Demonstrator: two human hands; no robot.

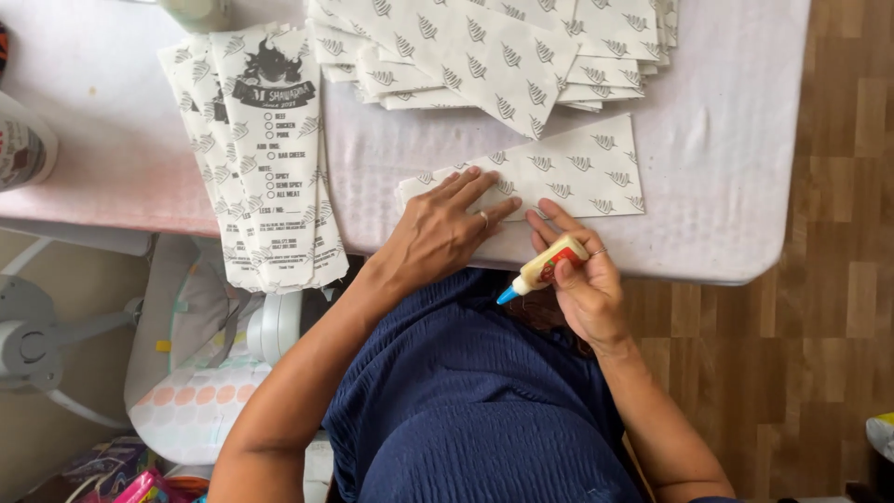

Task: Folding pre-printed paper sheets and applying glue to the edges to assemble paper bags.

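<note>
Paper sheet (559,177), white with a repeated grey leaf print, is lying flat near the front edge of the table (726,158), which is covered in a pale cloth. The left hand (442,228) is lying open on it, palm down, fingers spread and pressing along the folded near edge. The right hand (582,279) is gripping a small glue bottle (545,268) with a blue nozzle, the nozzle pointing back toward the body and away from the paper, while its index finger is also touching the sheet's near edge just beside the left fingertips.

Assessment: the fold appears to be getting pressed down. For a clean result, pressure should be running evenly along the whole edge, with the flat hand keeping the sheet from sliding on the cloth. The nozzle is best kept clear of the paper, since a stray drop would mark the print.

Surroundings: a loose stack of matching printed sheets (503,56) is lying at the far side, and a pile of finished narrow paper bags (265,158) is overhanging the table edge on the left, well apart from the working sheet.
</note>
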